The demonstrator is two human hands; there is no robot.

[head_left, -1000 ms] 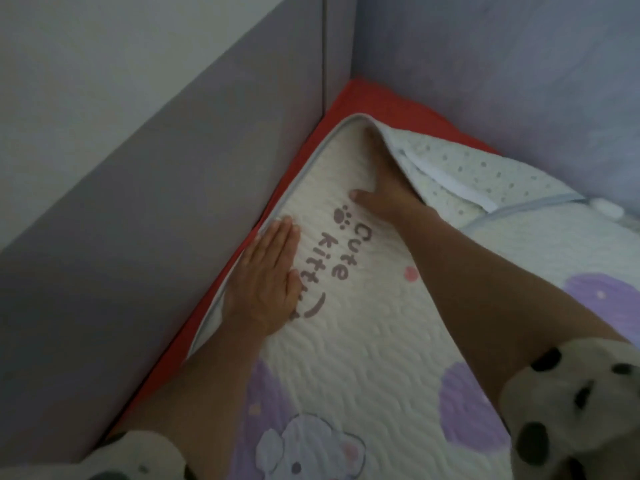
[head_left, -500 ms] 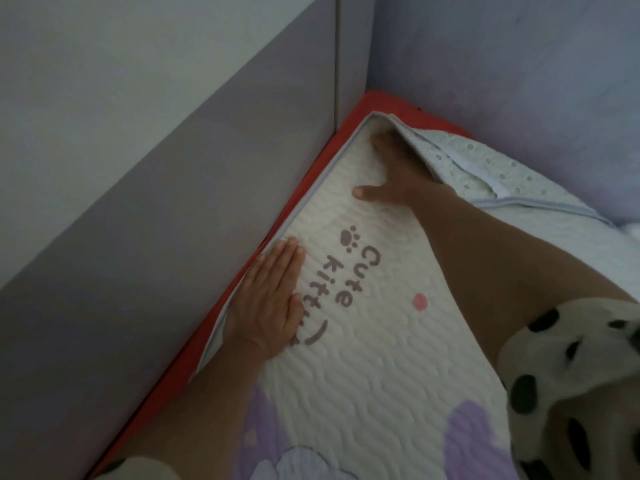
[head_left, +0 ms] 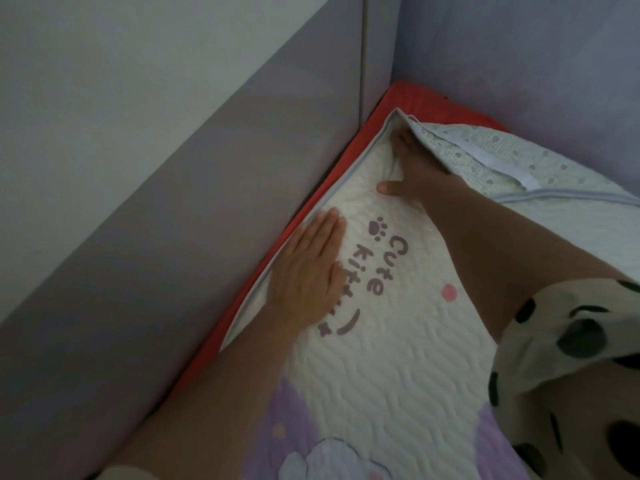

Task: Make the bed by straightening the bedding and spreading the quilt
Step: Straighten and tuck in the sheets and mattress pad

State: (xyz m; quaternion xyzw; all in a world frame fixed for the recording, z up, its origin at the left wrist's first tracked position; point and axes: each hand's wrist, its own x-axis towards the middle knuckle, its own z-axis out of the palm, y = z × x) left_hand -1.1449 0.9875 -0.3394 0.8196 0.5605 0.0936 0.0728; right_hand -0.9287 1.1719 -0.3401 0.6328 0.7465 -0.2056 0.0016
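A cream quilted pad (head_left: pixel 398 358) with "Cute kitty" lettering and purple shapes lies on the red mattress sheet (head_left: pixel 408 98). Its far corner is folded back, showing a dotted pale underside (head_left: pixel 502 161) with a white strap. My left hand (head_left: pixel 308 271) presses flat on the pad near its left edge, fingers straight. My right hand (head_left: pixel 412 171) reaches into the far corner under the folded flap; the thumb points left and the fingertips are partly hidden by the flap.
A grey padded bed rail (head_left: pixel 173 237) runs along the left, and a lilac padded wall (head_left: pixel 519 57) closes the far side, meeting at the corner. A strip of red sheet shows between pad and rail. My spotted sleeve (head_left: pixel 571 358) is at the right.
My right hand has pushed further into the far corner of the pad. My left hand has stayed flat by the lettering. The view has shifted closer to the corner.
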